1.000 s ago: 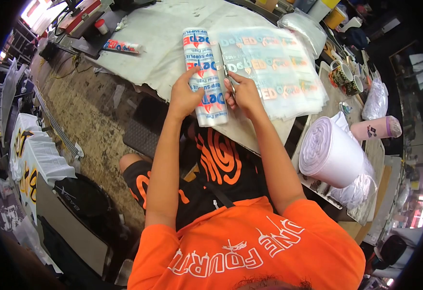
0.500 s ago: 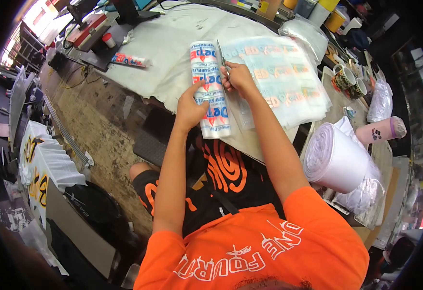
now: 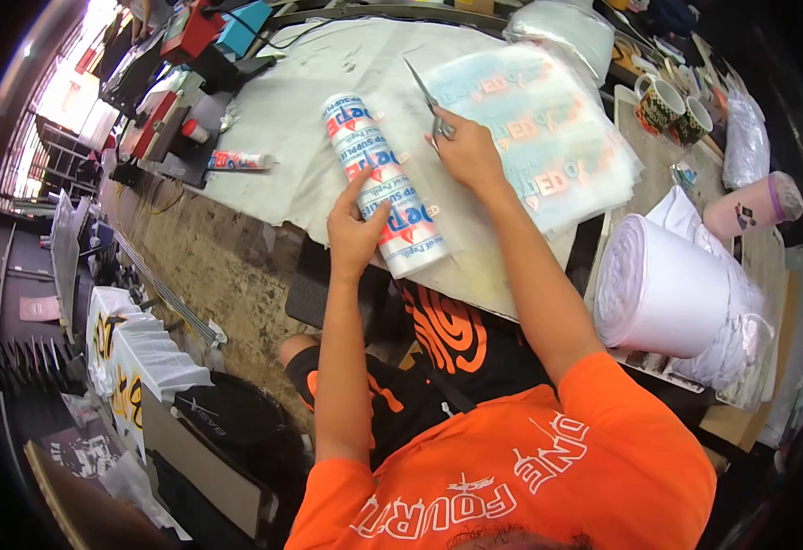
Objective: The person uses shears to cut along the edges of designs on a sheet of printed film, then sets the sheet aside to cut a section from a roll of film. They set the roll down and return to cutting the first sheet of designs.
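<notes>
A printed cylinder (image 3: 388, 188) with blue and red lettering lies slanted on the pale cloth-covered table (image 3: 282, 101). My left hand (image 3: 354, 229) rests against its left side, thumb and fingers apart on the print. My right hand (image 3: 466, 151) is closed round the handles of metal scissors (image 3: 423, 87), whose blades point up and left, just right of the cylinder's top. To the right of the scissors lies a stack of translucent printed sheets (image 3: 548, 137), partly beneath my right wrist.
A large white roll (image 3: 663, 284) and a pink tumbler (image 3: 750, 206) stand at the right, near patterned mugs (image 3: 658, 105). A smaller printed tube (image 3: 241, 160) lies at the table's left edge. Beyond are red machines (image 3: 191, 37) and a clear plastic bundle (image 3: 562, 37).
The view has shifted. The cylinder is now more tilted, its top leaning left. The scissors, still in my right hand, stand further from it, with their blades angled more to the left.
</notes>
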`<state>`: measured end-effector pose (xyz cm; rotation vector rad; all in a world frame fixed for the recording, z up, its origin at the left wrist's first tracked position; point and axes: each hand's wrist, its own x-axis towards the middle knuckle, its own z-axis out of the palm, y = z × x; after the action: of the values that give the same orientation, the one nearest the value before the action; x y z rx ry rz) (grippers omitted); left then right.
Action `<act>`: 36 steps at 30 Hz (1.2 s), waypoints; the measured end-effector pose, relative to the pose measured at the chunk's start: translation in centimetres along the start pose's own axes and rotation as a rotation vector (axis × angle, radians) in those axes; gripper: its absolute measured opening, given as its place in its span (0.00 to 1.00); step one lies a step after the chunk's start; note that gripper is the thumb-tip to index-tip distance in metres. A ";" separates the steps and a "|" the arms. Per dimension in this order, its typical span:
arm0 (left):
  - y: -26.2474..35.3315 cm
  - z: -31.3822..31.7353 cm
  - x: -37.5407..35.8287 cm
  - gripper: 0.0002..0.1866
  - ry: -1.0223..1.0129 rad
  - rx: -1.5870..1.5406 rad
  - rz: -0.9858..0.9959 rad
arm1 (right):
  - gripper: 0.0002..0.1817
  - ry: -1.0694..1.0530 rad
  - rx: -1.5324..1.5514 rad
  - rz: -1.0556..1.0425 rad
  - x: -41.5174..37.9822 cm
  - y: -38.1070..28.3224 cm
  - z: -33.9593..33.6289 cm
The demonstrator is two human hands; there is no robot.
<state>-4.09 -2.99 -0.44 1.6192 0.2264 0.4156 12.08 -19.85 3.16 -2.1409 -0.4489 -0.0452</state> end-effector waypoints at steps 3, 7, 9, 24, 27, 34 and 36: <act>0.4 0.5 0.1 0.32 0.038 -0.025 0.003 | 0.28 0.018 0.226 -0.007 -0.3 -0.6 0.1; 0.2 0.7 0.0 0.31 0.036 -0.005 0.035 | 0.26 -0.016 0.238 -0.037 -0.8 -1.2 0.5; 0.4 0.9 -0.1 0.31 0.056 0.039 0.090 | 0.20 -0.040 0.107 -0.030 -1.2 -1.5 0.3; 0.5 -0.2 -1.6 0.26 0.091 0.502 0.308 | 0.14 -0.225 0.159 -0.042 -1.7 -1.3 1.3; 0.1 -1.1 -1.5 0.14 0.119 0.154 0.214 | 0.16 -0.196 0.217 -0.051 -1.8 -1.9 1.7; -1.0 -0.9 -0.2 0.32 0.352 -0.174 0.159 | 0.20 0.067 0.226 -0.174 0.0 -1.4 -4.3; -1.1 -1.1 -0.6 0.38 0.303 -0.219 0.128 | 0.21 0.101 0.115 -0.190 0.6 -0.6 -7.0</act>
<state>-4.99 -2.13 -1.57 1.3552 0.2951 0.7601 13.41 -24.99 7.82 -1.9684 -0.5802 -0.2289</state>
